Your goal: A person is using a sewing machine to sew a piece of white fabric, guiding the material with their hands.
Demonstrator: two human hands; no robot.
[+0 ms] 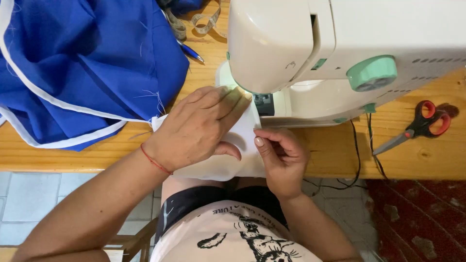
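the left hand lies flat with fingers spread on the white fabric, pressing it to the desk at the near side of the sewing machine. the right hand pinches the fabric's right edge, grip closed on it. feeding goes best with the cloth kept flat and the edge straight, fingertips off the needle. the needle and presser foot are hidden behind the machine head.
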